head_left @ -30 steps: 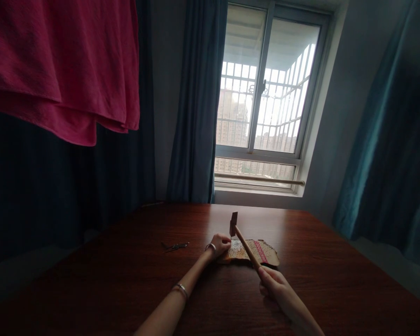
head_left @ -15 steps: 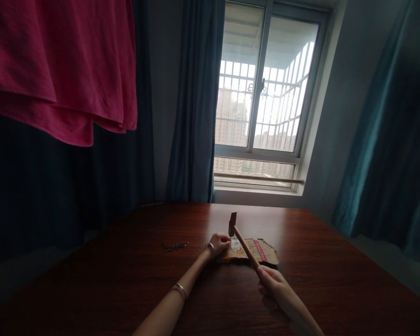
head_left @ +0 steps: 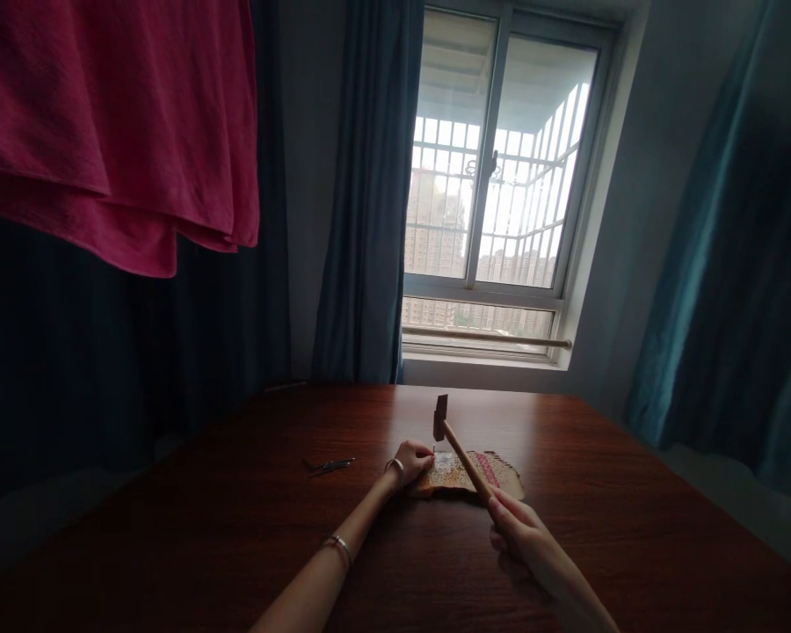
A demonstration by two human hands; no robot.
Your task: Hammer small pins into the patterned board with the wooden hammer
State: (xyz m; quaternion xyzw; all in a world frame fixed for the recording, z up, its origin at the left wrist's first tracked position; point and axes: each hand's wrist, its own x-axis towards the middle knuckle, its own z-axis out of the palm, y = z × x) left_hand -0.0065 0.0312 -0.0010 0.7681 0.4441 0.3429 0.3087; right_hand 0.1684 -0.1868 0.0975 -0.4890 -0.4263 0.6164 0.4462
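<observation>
My right hand [head_left: 515,520] grips the wooden handle of a hammer [head_left: 462,457]. The dark hammer head stands raised, a little above and to the right of my left hand's fingertips. My left hand [head_left: 414,461] pinches an upright nail [head_left: 433,449] at the far left part of a board [head_left: 458,473]; the nail's top shows above the fingers. Dark specks and a pink-red band mark the board. A row of thin pieces like nails stands along its far right edge. My left fingers hide the board's left corner.
Several dark loose nails [head_left: 330,467] lie on the brown wooden table [head_left: 250,527], left of my left hand. A pink cloth [head_left: 119,132] hangs at the upper left. Blue curtains [head_left: 366,193] and a barred window [head_left: 501,176] stand beyond the table.
The hammer head has lifted slightly and shifted a little to the right, away from the nail. My left hand stays in place.
</observation>
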